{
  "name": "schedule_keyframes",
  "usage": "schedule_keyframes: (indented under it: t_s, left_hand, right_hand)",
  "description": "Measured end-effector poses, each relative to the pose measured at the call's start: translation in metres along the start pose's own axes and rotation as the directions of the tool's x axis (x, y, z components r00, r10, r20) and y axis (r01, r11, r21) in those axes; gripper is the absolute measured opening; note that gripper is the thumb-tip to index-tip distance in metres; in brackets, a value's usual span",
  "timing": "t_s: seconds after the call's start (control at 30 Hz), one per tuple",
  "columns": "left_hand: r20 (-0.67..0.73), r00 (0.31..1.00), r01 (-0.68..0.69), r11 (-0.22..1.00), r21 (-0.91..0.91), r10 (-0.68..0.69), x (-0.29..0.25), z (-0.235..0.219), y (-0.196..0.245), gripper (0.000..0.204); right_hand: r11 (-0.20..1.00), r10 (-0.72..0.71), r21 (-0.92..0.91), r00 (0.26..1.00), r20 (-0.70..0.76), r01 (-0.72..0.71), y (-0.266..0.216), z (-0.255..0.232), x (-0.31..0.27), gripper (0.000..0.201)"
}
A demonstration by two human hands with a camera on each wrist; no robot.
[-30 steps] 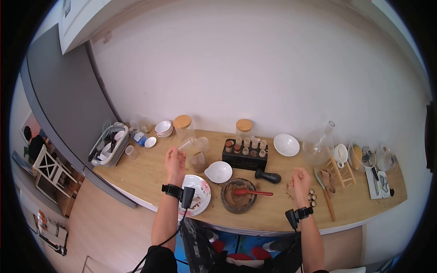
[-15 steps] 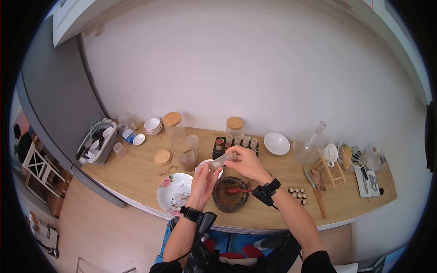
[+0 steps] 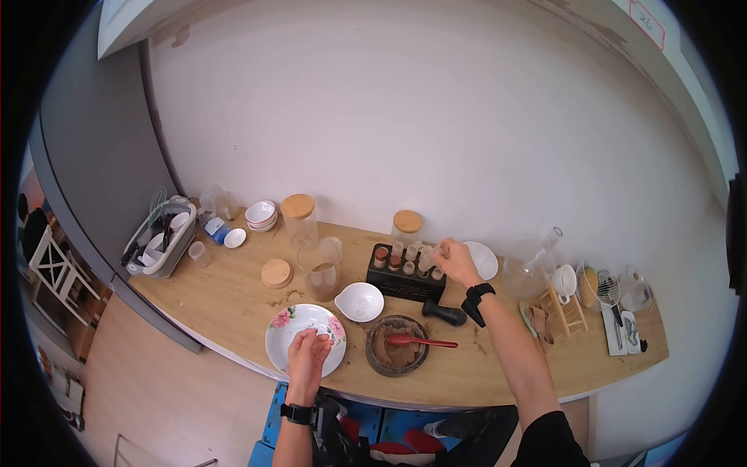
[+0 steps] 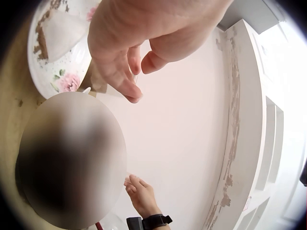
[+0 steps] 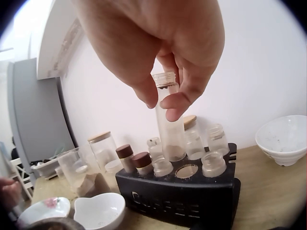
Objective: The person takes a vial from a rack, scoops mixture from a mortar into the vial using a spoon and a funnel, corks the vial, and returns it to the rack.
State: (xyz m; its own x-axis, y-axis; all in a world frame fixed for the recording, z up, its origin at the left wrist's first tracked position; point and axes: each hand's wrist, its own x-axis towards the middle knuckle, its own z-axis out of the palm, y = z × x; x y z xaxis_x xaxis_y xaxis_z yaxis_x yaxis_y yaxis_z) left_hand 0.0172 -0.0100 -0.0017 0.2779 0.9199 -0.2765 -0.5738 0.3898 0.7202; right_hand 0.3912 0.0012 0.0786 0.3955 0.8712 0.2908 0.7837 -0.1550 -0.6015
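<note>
My right hand (image 3: 457,263) pinches a clear glass tube (image 5: 170,132) near its threaded neck, between thumb and fingers. The tube stands upright, its lower end at the back row of a black rack (image 5: 177,203) with cut-out lettering. Other tubes fill several slots, two of them with brown caps (image 5: 142,160); one front hole (image 5: 186,171) has no tube in it. My left hand (image 3: 306,359) hovers over a flower-patterned plate (image 3: 278,342), its fingers loosely bent with nothing seen in them. On the plate lie brown crumbs and a whitish translucent piece (image 4: 60,36).
Between the hands stand a white spouted bowl (image 3: 360,302) and a stone mortar (image 3: 372,359) of brown powder with a red spatula (image 3: 424,341). A black-handled tool (image 3: 445,313) lies nearby. Glass jars (image 3: 320,272) and a wooden lid (image 3: 277,273) are left; a large flask (image 3: 527,276) is right.
The hands were apart, then together on the tube above the white bowl. My right hand has since carried it to the rack, while my left has let go and drawn back over the plate.
</note>
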Motion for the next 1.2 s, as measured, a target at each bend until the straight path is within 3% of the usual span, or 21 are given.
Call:
schedule_keyframes:
  t_s: [0.2,0.43,0.53,0.7,0.87,0.93,1.0,1.07,1.1,1.13,1.17,1.2]
  left_hand:
    - [0.011,1.0,0.011,1.0,-0.024,-0.01,-0.011,-0.01,0.003,0.012]
    - [0.028,0.999,-0.02,1.0,-0.014,0.02,-0.015,-0.01,0.005,0.01]
    - [0.026,1.0,-0.012,1.0,-0.007,0.012,-0.021,-0.017,0.005,0.01]
    - [0.003,1.0,-0.019,1.0,0.0,0.019,-0.032,-0.024,0.004,0.01]
    - [0.016,1.0,-0.024,0.997,0.067,0.023,-0.032,-0.017,0.003,0.01]
    - [0.003,0.999,-0.049,0.993,0.11,0.049,-0.032,-0.016,0.002,0.011]
    - [0.007,0.999,-0.042,0.992,0.117,0.041,-0.033,-0.016,0.0,0.011]
    - [0.007,0.999,-0.043,0.991,0.124,0.042,-0.03,-0.017,-0.005,0.011]
    - [0.006,0.999,-0.034,0.993,0.113,0.034,-0.03,-0.016,-0.007,0.011]
    - [-0.001,0.999,-0.034,0.993,0.111,0.034,-0.031,-0.015,-0.009,0.011]
    - [-0.01,0.999,-0.03,0.993,0.112,0.032,-0.034,-0.013,-0.011,0.011]
    - [-0.016,1.0,-0.018,0.994,0.107,0.02,-0.037,-0.008,-0.011,0.01]
  right_hand:
    - [0.996,-0.011,-0.082,0.999,0.033,0.014,0.025,0.031,0.003,0.032]
    - [0.962,-0.007,-0.267,0.98,0.197,0.06,-0.002,0.038,0.002,0.03]
    - [0.901,0.014,-0.421,0.964,0.266,0.103,0.01,0.054,0.011,0.028]
    - [0.814,-0.049,-0.554,0.972,0.23,0.173,0.028,0.076,0.015,0.023]
    - [0.812,0.027,-0.568,0.964,0.266,0.134,0.012,0.051,0.001,0.027]
    - [0.938,-0.072,-0.331,0.991,0.115,0.106,0.008,0.026,-0.019,0.033]
    - [0.963,-0.221,-0.168,0.974,-0.046,0.211,0.024,-0.007,-0.051,0.04]
    - [1.0,-0.01,0.016,1.0,-0.024,0.01,0.011,-0.062,-0.115,0.04]
    - [0.987,0.139,0.078,0.99,-0.018,-0.138,0.017,-0.079,-0.155,0.037]
    - [0.977,0.2,0.081,0.98,-0.004,-0.199,0.041,-0.093,-0.198,0.033]
    - [0.863,0.337,0.363,0.936,0.102,-0.35,0.043,-0.108,-0.241,0.021]
    - [0.837,0.431,0.297,0.888,0.158,-0.459,0.076,-0.117,-0.293,0.016]
